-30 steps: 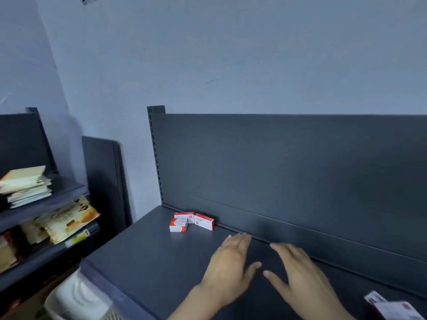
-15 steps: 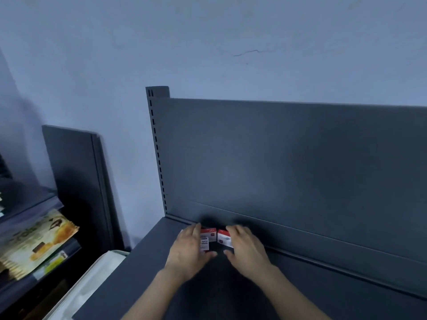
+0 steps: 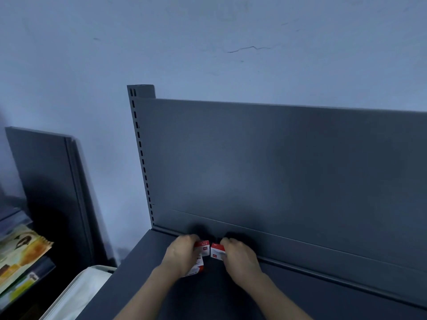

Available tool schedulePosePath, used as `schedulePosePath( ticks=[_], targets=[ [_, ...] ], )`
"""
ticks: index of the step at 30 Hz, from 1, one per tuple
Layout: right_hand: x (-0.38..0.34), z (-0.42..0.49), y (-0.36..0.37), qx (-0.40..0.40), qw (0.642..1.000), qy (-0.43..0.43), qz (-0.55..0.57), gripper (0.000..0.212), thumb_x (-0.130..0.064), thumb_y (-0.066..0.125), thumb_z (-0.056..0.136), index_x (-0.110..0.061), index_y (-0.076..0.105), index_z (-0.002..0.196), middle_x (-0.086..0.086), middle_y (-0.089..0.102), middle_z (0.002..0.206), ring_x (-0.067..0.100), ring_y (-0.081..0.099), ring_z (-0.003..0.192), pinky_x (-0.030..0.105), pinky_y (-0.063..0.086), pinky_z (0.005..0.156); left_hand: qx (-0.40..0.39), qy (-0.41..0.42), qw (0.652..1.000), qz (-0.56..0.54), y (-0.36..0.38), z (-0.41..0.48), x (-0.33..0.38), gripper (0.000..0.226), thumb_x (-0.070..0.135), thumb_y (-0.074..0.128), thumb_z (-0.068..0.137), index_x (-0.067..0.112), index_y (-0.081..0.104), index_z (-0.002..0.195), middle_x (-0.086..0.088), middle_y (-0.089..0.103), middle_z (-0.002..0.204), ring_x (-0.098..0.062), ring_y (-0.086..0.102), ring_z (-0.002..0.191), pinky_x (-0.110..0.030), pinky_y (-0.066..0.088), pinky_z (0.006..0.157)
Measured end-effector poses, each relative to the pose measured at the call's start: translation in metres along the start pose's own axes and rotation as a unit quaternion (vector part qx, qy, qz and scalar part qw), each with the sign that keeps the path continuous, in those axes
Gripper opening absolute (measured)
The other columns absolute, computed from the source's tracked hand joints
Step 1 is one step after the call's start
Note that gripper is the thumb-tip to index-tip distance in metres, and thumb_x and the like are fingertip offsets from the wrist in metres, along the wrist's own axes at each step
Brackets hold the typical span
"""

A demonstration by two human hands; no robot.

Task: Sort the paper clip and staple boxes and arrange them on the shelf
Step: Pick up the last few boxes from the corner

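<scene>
Behind the grips, a pale wall (image 3: 208, 31), cracked. Just beyond the knuckles, the dark back panel (image 3: 277, 169), with its slotted upright (image 3: 141, 146) to the left of them. Under both wrists, the shelf (image 3: 300, 296). Well out to the left of the left grip, a spare panel (image 3: 46, 181) leaning on the wall, a white bin (image 3: 76, 292) below it, snack packets (image 3: 20, 257) further out. Left hand (image 3: 182, 256): fingers curled round the top box (image 3: 204, 245), with the low box (image 3: 196, 266) seemingly tucked under the palm, hold unclear. Right hand (image 3: 240, 258): fingers curled round the right box (image 3: 216, 250), pinching its far end. All three boxes between the two grips, at the back of the shelf, near the panel; top box and right box just beside each other, a slim gap between. Probably light, stiff card, smooth-printed and a little slippery, easily dented on the broad faces; staples likely denser than clips. Best taken across the short ends, thumb against fingers. Count: three red-and-white boxes, two hands. Print too small to tell clips from staples.
</scene>
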State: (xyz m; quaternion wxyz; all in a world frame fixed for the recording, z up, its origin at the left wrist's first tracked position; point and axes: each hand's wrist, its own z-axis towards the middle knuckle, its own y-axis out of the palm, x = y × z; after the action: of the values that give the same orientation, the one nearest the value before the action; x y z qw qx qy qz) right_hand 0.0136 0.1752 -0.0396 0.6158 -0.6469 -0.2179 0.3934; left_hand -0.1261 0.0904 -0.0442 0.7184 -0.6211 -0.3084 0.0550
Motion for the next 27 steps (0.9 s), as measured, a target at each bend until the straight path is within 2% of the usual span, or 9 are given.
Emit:
schedulePosePath(
  ticks=[3,7,11,13,16,20,25,27],
  targets=[
    [0.000,-0.003,-0.001,0.002,1.000,0.004,0.001,0.021,-0.005,0.045,0.090,-0.008,0.052,0.109,0.011,0.059,0.115,0.029,0.056,0.103,0.028,0.030,0.068,0.004,0.000,1.000,0.003,0.002,0.004,-0.003,0.019,0.012,0.044,0.088,0.016,0.062,0.092,-0.004,0.069,0.094,-0.023,0.062,0.087,-0.030,0.046,0.071],
    [0.001,-0.014,-0.009,0.018,1.000,0.018,0.011,0.020,-0.004,0.045,0.090,-0.008,0.052,0.109,0.010,0.059,0.115,0.028,0.056,0.103,0.027,0.030,0.068,0.066,0.031,0.997,-0.007,-0.005,-0.001,0.006,0.017,0.023,0.047,0.093,0.016,0.062,0.091,-0.001,0.069,0.089,-0.021,0.063,0.083,-0.031,0.047,0.069],
    [0.008,-0.038,-0.033,0.058,0.997,0.040,0.037,0.020,-0.008,0.047,0.090,-0.011,0.052,0.110,0.008,0.059,0.115,0.028,0.056,0.105,0.033,0.042,0.078,0.132,0.085,0.987,-0.028,-0.026,-0.012,0.037,0.015,0.024,0.054,0.091,0.012,0.063,0.088,-0.006,0.069,0.084,-0.028,0.063,0.082,-0.034,0.046,0.066],
    [0.017,-0.055,-0.048,0.079,0.995,0.048,0.044,0.020,-0.009,0.047,0.090,-0.012,0.053,0.109,0.006,0.060,0.114,0.027,0.056,0.104,0.033,0.042,0.078,0.148,0.107,0.982,-0.040,-0.036,-0.021,0.059,0.015,0.024,0.055,0.091,0.012,0.061,0.084,-0.005,0.066,0.076,-0.029,0.061,0.075,-0.034,0.046,0.064],
    [0.037,-0.086,-0.073,0.098,0.992,0.060,0.049,0.017,-0.010,0.049,0.090,-0.012,0.053,0.106,0.006,0.062,0.112,0.028,0.057,0.102,0.032,0.036,0.071,0.156,0.139,0.977,-0.053,-0.046,-0.035,0.099,0.015,0.024,0.055,0.091,0.014,0.060,0.082,-0.003,0.063,0.069,-0.029,0.060,0.070,-0.034,0.046,0.062],
    [0.076,-0.142,-0.111,0.118,0.989,0.080,0.045,0.017,-0.013,0.048,0.090,-0.011,0.053,0.106,0.007,0.062,0.111,0.029,0.056,0.102,0.030,0.031,0.070,0.153,0.194,0.965,-0.086,-0.047,-0.060,0.170,0.012,0.023,0.055,0.091,0.016,0.063,0.085,-0.002,0.065,0.071,-0.028,0.060,0.069,-0.035,0.048,0.062],
    [0.147,-0.224,-0.155,0.132,0.980,0.144,0.029,0.018,-0.019,0.047,0.093,-0.015,0.053,0.110,0.005,0.061,0.115,0.029,0.055,0.105,0.029,0.032,0.070,0.139,0.268,0.947,-0.106,-0.024,-0.096,0.274,0.017,0.024,0.054,0.091,0.017,0.061,0.077,0.003,0.057,0.061,-0.019,0.053,0.060,-0.034,0.044,0.059],
    [0.182,-0.259,-0.169,0.136,0.976,0.168,0.014,0.018,-0.020,0.048,0.093,-0.017,0.052,0.110,0.004,0.061,0.115,0.029,0.055,0.106,0.031,0.036,0.073,0.128,0.282,0.944,-0.116,-0.008,-0.111,0.317,0.017,0.023,0.053,0.091,0.017,0.061,0.078,0.002,0.059,0.063,-0.019,0.055,0.061,-0.035,0.046,0.060]
  ],
)
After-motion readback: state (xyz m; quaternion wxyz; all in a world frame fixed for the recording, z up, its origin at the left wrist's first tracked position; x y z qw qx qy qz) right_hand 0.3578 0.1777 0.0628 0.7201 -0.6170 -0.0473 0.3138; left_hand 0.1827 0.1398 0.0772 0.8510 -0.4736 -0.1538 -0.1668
